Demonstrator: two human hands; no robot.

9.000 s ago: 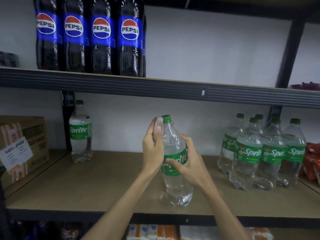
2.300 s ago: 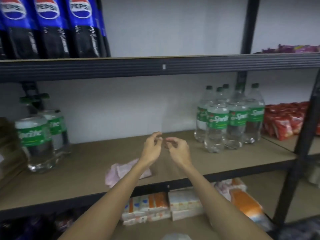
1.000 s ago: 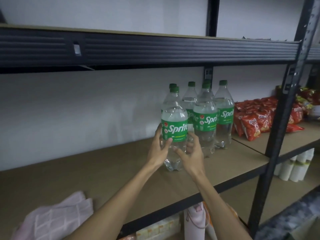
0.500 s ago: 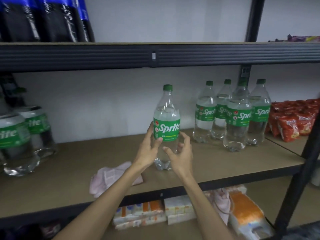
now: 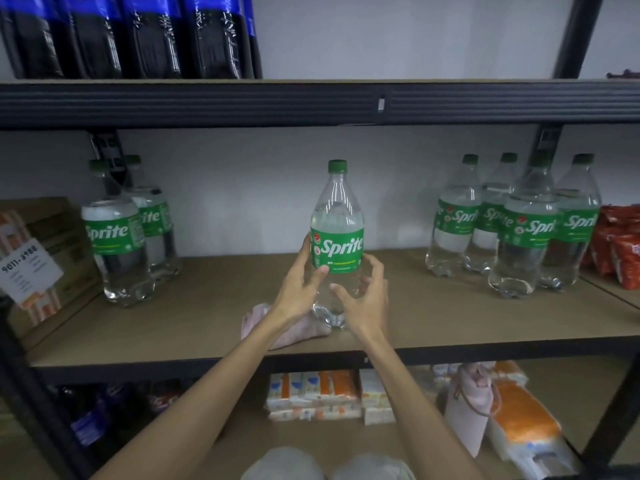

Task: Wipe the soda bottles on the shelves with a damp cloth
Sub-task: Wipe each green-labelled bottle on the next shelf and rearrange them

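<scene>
A clear Sprite bottle (image 5: 337,237) with a green label and cap stands upright at the middle of the middle shelf (image 5: 194,327). My left hand (image 5: 299,289) grips its left side, thumb on the label's lower edge. My right hand (image 5: 365,299) curls round its lower right side. The bottle's base is next to a pink cloth (image 5: 301,336) that lies on the shelf, partly hidden under my left wrist. Two Sprite bottles (image 5: 116,244) stand at the left of the shelf. Several more Sprite bottles (image 5: 519,230) stand in a group at the right.
Dark Pepsi bottles (image 5: 156,36) line the top shelf. A cardboard box (image 5: 45,258) stands at the far left and red snack bags (image 5: 620,247) at the far right. Packets (image 5: 311,393) and an orange bag (image 5: 523,417) lie on the lower shelf. A black post (image 5: 571,32) rises at right.
Both hands have taken one Sprite bottle from the right group and brought it left to the middle of the shelf, beside the pink cloth. The view has turned left with it.
</scene>
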